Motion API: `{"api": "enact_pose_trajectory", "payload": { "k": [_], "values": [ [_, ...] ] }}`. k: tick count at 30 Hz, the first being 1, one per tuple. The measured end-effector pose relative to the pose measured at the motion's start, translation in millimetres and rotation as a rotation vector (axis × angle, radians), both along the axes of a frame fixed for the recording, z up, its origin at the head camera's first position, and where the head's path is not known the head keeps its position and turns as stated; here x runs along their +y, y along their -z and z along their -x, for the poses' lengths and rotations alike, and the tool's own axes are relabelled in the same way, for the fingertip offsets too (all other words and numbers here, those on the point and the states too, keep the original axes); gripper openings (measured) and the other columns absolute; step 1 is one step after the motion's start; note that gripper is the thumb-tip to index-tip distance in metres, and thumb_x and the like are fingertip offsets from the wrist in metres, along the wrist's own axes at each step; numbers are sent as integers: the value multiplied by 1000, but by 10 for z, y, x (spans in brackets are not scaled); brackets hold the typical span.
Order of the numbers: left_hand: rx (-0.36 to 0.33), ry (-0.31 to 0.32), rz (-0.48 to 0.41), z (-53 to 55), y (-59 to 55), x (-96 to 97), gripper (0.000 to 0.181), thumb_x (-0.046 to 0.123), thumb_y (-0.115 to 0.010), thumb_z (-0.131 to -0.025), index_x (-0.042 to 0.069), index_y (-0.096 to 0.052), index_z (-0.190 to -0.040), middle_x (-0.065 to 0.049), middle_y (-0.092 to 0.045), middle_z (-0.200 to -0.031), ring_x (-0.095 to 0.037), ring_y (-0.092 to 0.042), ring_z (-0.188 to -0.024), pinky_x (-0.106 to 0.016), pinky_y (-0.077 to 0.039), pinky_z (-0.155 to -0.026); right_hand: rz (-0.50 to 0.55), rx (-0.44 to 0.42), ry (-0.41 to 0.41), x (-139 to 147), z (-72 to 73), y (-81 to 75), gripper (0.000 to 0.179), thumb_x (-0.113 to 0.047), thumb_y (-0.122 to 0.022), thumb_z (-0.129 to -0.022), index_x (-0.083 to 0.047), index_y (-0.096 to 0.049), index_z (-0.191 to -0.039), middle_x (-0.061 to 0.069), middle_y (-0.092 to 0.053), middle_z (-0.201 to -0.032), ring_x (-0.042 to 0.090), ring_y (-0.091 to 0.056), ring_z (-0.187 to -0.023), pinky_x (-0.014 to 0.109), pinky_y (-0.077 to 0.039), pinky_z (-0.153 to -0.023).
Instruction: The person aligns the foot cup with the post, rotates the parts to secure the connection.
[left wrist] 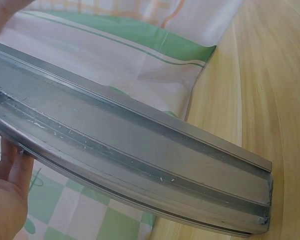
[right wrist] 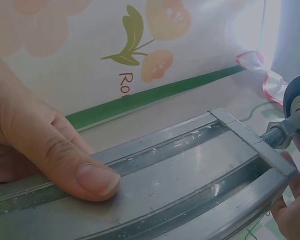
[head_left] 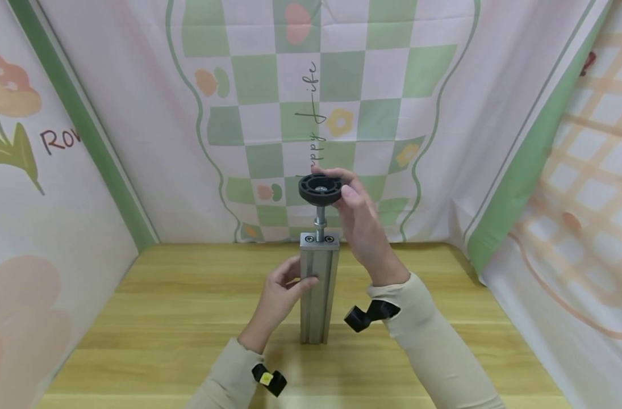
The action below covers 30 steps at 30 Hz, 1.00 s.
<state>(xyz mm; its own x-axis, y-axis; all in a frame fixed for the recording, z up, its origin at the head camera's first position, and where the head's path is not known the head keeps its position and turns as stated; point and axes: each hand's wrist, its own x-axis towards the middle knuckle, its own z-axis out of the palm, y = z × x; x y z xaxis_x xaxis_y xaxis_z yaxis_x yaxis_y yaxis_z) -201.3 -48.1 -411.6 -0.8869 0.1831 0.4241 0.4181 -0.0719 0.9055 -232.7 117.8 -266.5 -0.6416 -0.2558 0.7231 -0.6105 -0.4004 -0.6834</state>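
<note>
left hand (head_left: pixel 281 289) grips bar (head_left: pixel 317 307) | right hand (head_left: pixel 360 224) pinches foot (head_left: pixel 318 199) | if left slackens, bar might twist imo

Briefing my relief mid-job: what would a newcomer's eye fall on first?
Probably the round black disc on a rod above the upright metal bar, the right hand at the disc's rim. Lower, the left hand grips the bar; behind hangs a green-and-white checkered cloth.
</note>
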Motion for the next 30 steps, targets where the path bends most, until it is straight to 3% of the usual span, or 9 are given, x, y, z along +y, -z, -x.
{"api": "enact_pose_trajectory", "payload": {
  "k": [4,8,13,18,22,30],
  "values": [
    [0,-3,-2,-1,-4,1,38,10,-75,-92,8,-64,-128,-10,-69,-109,-22,-66,-99,-37,-59,-84,18,-3,19,2,-18,1,27,-23,-44,-99,-19,-58,-121,27,-47,-143,35,-45,-133,41,-34,-110],
    [-2,-5,-5,-5,-10,1,38,9,-75,-91,8,-65,-128,-10,-69,-108,-22,-67,-98,-37,-59,-84,10,-21,63,13,-46,10,23,-21,-49,-96,-23,-57,-117,14,-51,-140,31,-49,-126,37,-37,-107],
    [-3,-5,-3,-5,-6,0,38,9,-75,-91,8,-65,-128,-10,-69,-109,-22,-66,-99,-37,-59,-84,9,-39,108,13,-68,1,27,-21,-58,-90,-23,-55,-117,12,-48,-136,26,-50,-113,34,-43,-100],
    [-4,1,-1,-4,-4,-2,39,9,-75,-91,8,-64,-129,-10,-69,-110,-22,-66,-100,-37,-58,-85,29,-47,116,1,-85,-24,38,-36,-77,-88,-20,-54,-113,9,-47,-130,23,-50,-102,28,-49,-87],
    [-10,-1,2,-8,-3,-5,39,10,-75,-92,9,-64,-129,-9,-68,-111,-22,-66,-101,-37,-58,-86,24,-39,128,-9,-99,-49,53,-45,-85,-79,-20,-52,-111,7,-47,-125,23,-50,-101,26,-51,-84],
    [-9,1,2,-19,-13,-2,38,11,-74,-92,10,-64,-129,-8,-68,-111,-22,-66,-100,-37,-58,-86,13,30,144,-11,-87,-26,56,-45,-83,-81,-17,-50,-116,8,-46,-124,25,-50,-106,29,-50,-92]
  ]
}}
